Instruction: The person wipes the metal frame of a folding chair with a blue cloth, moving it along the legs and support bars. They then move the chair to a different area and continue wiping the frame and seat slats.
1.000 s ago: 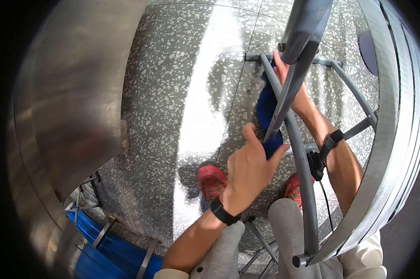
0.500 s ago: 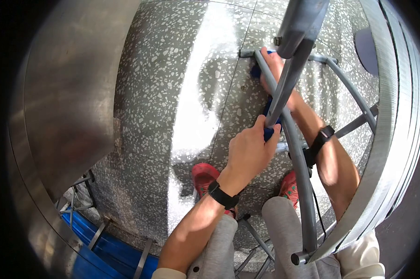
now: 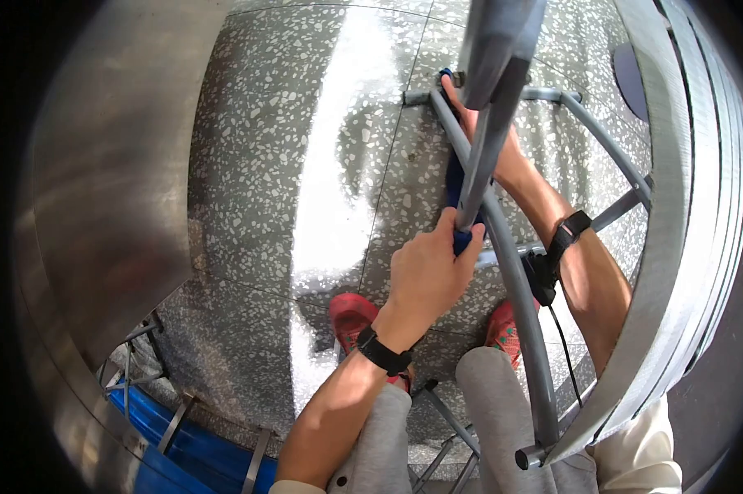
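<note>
My left hand [image 3: 431, 276] is closed around a blue cloth [image 3: 463, 240] at the lower end of a grey metal tube [image 3: 482, 156]. Farther up, my right hand [image 3: 469, 115] lies along a second tube of the same frame. Blue material shows beside its fingertips and runs down behind the tubes towards my left hand. The crossing tubes hide part of my right hand, including much of its palm. The tubular frame [image 3: 515, 296] stands tilted between my arms and joins a round-edged metal top [image 3: 635, 329] on the right.
Terrazzo floor [image 3: 248, 165] lies beneath, with a bright strip of sunlight. At left stands a large sheet-metal surface [image 3: 116, 148]. Something blue with metal bars [image 3: 199, 440] is at lower left. My red shoes [image 3: 351, 317] are close to the frame.
My right hand has shifted slightly up and left along the tube, and the blue cloth now shows above its fingertips. My left hand keeps its hold; the whole view has shifted a little.
</note>
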Available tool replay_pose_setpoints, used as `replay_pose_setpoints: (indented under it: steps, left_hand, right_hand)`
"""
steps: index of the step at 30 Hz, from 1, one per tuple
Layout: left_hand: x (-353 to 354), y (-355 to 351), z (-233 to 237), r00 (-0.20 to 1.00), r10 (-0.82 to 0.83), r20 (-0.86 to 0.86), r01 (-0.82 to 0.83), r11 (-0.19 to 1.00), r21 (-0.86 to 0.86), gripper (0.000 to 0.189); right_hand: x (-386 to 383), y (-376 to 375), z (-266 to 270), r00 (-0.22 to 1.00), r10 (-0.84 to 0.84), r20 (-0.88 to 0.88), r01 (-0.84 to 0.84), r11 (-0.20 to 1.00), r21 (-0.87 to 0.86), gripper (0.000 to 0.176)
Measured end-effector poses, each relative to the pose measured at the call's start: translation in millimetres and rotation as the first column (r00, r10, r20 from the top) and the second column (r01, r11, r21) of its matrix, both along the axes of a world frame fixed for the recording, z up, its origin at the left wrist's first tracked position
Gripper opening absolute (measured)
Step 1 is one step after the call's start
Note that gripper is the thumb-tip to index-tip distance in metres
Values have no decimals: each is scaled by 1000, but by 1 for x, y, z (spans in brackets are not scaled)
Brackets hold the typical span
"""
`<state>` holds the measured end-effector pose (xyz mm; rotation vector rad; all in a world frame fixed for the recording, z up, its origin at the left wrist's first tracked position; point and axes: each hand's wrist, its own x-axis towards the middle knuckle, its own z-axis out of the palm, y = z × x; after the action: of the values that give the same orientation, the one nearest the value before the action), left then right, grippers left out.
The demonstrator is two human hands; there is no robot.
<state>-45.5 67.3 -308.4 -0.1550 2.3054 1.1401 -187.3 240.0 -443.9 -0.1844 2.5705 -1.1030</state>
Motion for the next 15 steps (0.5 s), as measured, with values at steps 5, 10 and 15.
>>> replay_pose_setpoints:
  steps: [5,10,15]
  left_hand:
    - [-4,-9,3,999,-50,2,50,997,-63,34]
    - [-4,-6,5,1000,-16,-13,15,994,-108,34]
    - [10,-7,-7,994,-7,-108,-6,993,-122,34]
  right_hand:
    - [2,27,68,977,-162,-137,196,936,291,47]
    - [6,113,27,953,5,-303,147,865,479,68]
    - [0,86,2,888,-152,-433,309,896,320,60]
